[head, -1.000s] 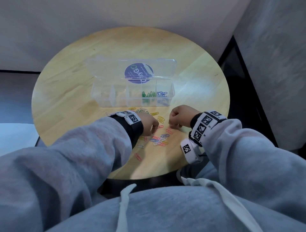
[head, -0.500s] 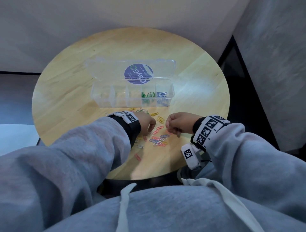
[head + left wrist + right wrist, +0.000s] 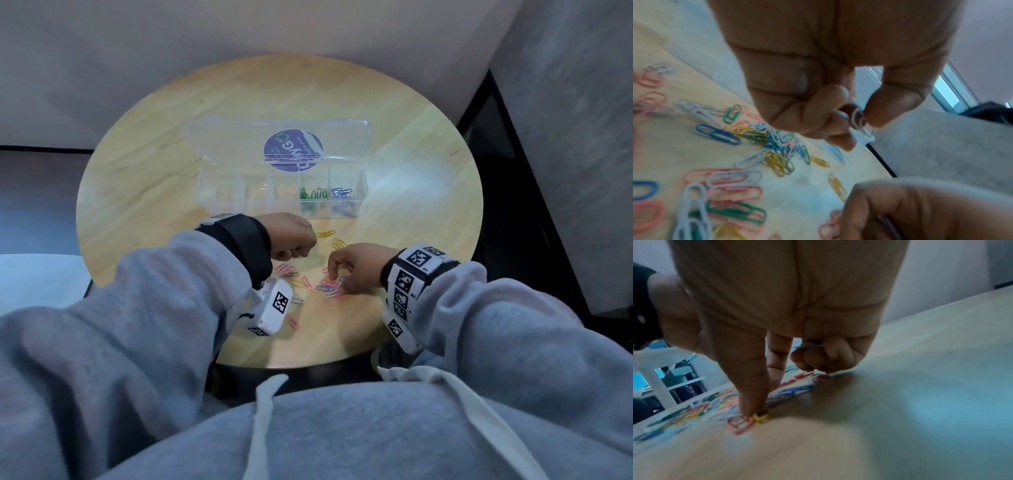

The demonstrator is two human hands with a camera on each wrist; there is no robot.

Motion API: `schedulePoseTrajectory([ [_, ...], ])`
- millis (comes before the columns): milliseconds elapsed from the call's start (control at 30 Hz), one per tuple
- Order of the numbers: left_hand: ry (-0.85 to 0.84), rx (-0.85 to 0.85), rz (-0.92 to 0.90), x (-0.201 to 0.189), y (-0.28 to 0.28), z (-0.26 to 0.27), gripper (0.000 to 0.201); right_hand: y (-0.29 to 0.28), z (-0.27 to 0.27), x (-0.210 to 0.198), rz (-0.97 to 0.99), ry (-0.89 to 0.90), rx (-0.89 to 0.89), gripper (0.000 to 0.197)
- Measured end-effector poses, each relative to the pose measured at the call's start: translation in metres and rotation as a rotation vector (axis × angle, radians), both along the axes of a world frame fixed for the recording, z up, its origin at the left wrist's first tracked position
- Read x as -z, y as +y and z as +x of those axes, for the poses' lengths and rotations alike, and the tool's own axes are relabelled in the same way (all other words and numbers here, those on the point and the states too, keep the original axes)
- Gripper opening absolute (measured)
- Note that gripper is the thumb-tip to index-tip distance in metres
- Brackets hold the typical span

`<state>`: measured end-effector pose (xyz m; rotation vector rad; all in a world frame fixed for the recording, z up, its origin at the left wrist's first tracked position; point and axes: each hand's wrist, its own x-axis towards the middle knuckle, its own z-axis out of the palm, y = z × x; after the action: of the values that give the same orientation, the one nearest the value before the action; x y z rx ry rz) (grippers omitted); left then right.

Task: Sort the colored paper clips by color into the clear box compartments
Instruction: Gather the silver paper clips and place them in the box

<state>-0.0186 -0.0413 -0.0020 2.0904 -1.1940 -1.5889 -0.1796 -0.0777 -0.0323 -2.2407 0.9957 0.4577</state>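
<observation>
Left hand (image 3: 818, 73) curled in a pinching grip; right hand (image 3: 356, 267) palm-down, index finger (image 3: 748, 378) extended, others curled.

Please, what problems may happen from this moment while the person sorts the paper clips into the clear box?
1. The left hand pinches white clips only at the fingertips, above the table's edge; one may slip and fall off.
2. The right hand presses into a tangled pile; linked clips of another color may come up together.
3. Green clips and blue clips lie in neighboring compartments of the clear box; a careless drop may mix colors.
</observation>
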Motion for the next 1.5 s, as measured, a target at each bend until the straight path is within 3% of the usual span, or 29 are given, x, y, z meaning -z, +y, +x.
schedulePoseTrajectory([
  [133,0.132,-0.116,-0.026,-0.005,0.002,0.006,0.040,0.000,0.007,0.000,-0.042,0.043,-0.047,0.014],
  [267,0.265,-0.241,-0.034,-0.006,0.007,0.010,0.035,0.001,0.006,0.000,-0.052,0.091,-0.030,0.011],
  [567,0.222,-0.231,0.115,-0.004,0.010,0.007,0.026,-0.004,-0.001,-0.003,0.048,0.057,0.042,0.005],
  [667,0.097,-0.164,0.166,-0.003,0.010,0.004,0.022,-0.014,-0.008,-0.010,0.179,-0.050,0.170,0.014],
  [833,-0.120,0.072,0.187,-0.003,0.011,0.001,0.019,-0.020,-0.017,-0.006,0.642,-0.401,0.540,0.024],
  [1067,-0.441,0.478,0.128,-0.004,0.017,-0.004,0.019,-0.020,-0.021,-0.001,0.886,-0.679,0.769,0.021],
  [1167,-0.568,0.602,0.136,-0.003,0.019,-0.006,0.022,-0.023,-0.022,-0.002,0.950,-0.703,0.813,0.021],
  [1367,-0.650,0.752,0.078,0.002,0.021,-0.016,0.018,-0.019,-0.021,-0.004,1.025,-0.640,0.881,0.024],
  [1500,-0.656,0.810,0.077,0.004,0.022,-0.020,0.015,-0.014,-0.014,-0.006,0.941,-0.495,0.769,0.019],
])
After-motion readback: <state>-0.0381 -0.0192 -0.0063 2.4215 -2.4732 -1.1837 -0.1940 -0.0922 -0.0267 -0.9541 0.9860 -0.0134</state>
